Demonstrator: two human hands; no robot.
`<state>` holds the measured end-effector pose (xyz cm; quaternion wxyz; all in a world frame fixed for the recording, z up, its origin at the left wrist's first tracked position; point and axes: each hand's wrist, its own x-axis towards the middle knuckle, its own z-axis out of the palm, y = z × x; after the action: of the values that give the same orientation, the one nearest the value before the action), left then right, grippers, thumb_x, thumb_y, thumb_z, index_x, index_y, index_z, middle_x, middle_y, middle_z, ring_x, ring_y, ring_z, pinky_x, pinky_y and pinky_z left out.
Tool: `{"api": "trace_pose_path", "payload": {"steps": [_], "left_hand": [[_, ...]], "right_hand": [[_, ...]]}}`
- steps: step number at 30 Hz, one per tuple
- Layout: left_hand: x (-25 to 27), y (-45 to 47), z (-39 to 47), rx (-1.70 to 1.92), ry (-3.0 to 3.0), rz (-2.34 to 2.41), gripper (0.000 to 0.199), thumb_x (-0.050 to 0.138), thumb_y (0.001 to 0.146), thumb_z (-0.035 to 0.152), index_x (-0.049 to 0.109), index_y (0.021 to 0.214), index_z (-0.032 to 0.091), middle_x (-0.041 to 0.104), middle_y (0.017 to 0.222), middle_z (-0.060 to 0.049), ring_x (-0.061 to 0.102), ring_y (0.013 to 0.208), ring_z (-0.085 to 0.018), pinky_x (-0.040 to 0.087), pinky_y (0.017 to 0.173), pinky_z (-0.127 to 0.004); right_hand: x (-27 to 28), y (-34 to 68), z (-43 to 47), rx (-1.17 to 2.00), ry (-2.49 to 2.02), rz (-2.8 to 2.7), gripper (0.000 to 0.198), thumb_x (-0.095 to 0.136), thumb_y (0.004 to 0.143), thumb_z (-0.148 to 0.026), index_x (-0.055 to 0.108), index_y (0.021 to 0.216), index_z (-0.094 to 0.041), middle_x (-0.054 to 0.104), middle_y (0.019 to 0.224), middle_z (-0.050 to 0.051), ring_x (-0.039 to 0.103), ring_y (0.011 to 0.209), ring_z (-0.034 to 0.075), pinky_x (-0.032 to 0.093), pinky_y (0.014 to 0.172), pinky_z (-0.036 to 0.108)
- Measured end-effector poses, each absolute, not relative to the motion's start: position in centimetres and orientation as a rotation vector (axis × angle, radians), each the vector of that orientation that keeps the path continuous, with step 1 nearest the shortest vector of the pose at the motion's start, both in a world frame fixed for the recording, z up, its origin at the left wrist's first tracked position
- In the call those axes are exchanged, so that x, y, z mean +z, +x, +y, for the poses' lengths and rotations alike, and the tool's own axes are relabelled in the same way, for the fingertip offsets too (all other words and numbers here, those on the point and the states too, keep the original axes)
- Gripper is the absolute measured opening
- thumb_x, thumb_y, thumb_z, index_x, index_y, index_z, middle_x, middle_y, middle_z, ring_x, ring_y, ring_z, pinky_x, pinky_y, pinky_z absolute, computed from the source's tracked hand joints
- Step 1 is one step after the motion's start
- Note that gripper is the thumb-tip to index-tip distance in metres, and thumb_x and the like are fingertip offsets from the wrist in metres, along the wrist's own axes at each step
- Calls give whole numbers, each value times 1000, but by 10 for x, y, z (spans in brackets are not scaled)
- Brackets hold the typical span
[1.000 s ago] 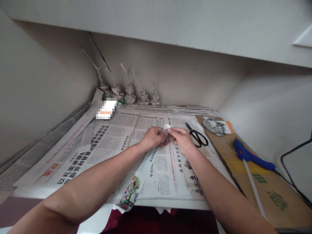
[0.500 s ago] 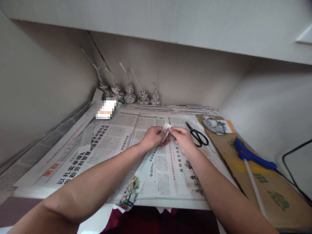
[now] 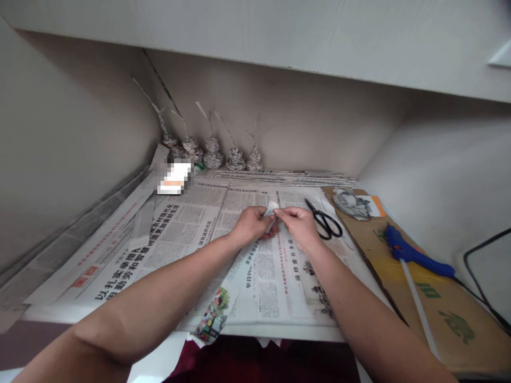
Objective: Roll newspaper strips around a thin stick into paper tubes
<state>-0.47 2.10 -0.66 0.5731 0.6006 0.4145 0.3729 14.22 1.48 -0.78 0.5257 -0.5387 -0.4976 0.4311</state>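
A long strip of newspaper (image 3: 214, 315) with a coloured picture at its lower end slants up across the spread newspaper (image 3: 191, 197) to my fingers. Near its top, my left hand (image 3: 254, 223) is closed on the strip, thumb and fingers pinching it. My right hand (image 3: 298, 224) pinches the same small pale end from the other side, the fingertips of both hands almost meeting. Just right of my right hand lie black-handled scissors (image 3: 325, 223), blades pointing away from me. What the fingers do under the strip's end is partly hidden.
Several woven paper gourd shapes (image 3: 213, 154) stand along the back wall, beside a bundle of thin paper rods (image 3: 287, 178). At right, cardboard (image 3: 451, 298) carries a blue glue gun (image 3: 419, 258) and crumpled grey material (image 3: 351, 205). A shelf (image 3: 255, 37) overhangs the table.
My hands stay in almost the same place, still pinching the strip, with only a tiny shift of its pale end. Nothing else on the table has moved.
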Motion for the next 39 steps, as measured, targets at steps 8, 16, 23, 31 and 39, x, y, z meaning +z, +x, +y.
{"api": "trace_pose_path", "payload": {"steps": [8, 16, 23, 31, 39], "left_hand": [[-3, -4, 19, 891, 1409, 980, 28, 55, 81, 39, 59, 75, 12, 65, 68, -7, 62, 55, -13, 52, 48, -24], [-1, -3, 17, 905, 1373, 930, 30, 58, 78, 42, 59, 73, 12, 63, 66, -5, 60, 55, -12, 51, 48, -22], [-2, -3, 18, 832, 1385, 967, 32, 60, 76, 45, 59, 73, 12, 65, 67, -7, 62, 54, -13, 50, 48, -21], [1, -2, 17, 801, 1348, 1000, 27, 58, 80, 39, 59, 76, 12, 66, 67, -7, 64, 55, -14, 51, 48, -22], [-1, -3, 21, 839, 1250, 976, 30, 61, 77, 43, 59, 76, 13, 66, 66, -5, 63, 54, -14, 52, 48, -23]], "right_hand": [[-8, 138, 15, 1166, -1225, -998, 29, 78, 56, -39, 65, 67, -16, 47, 43, -5, 35, 37, 6, 18, 35, 21], [-2, 137, 13, 1323, -1173, -956, 32, 78, 57, -41, 59, 64, -15, 44, 44, -5, 36, 38, 6, 18, 34, 20], [4, 144, 15, 1365, -1138, -957, 34, 79, 56, -42, 59, 65, -16, 46, 48, -4, 38, 43, 7, 20, 35, 20], [2, 147, 16, 1523, -1114, -889, 39, 73, 62, -51, 56, 66, -16, 52, 58, -1, 43, 46, 8, 24, 36, 20], [2, 156, 15, 1546, -1038, -1161, 30, 76, 63, -41, 66, 76, -16, 53, 58, -2, 46, 52, 8, 29, 43, 20]]}}
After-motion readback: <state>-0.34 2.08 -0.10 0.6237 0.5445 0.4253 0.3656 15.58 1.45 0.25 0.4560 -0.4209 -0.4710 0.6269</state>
